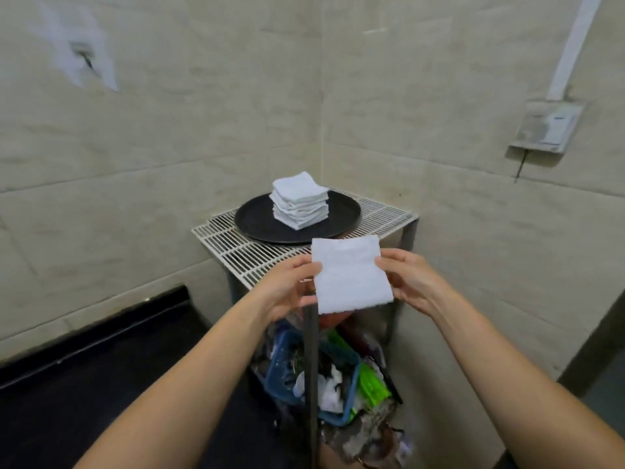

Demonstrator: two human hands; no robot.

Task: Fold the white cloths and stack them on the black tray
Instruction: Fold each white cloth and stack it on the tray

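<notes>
I hold a folded white cloth (350,275) in the air in front of the rack, between both hands. My left hand (287,287) pinches its left edge with thumb and fingers. My right hand (411,282) grips its right edge, thumb on the front. Beyond it, a round black tray (257,220) lies on a white wire rack (236,245) in the wall corner. A stack of several folded white cloths (300,200) stands in the middle of the tray.
Under the rack sits a blue basket (280,374) full of clutter, with green plastic pieces (370,380) beside it. A dark metal leg (311,367) of the rack runs down in front. Tiled walls close in on both sides; a grey wall box (548,128) hangs on the right.
</notes>
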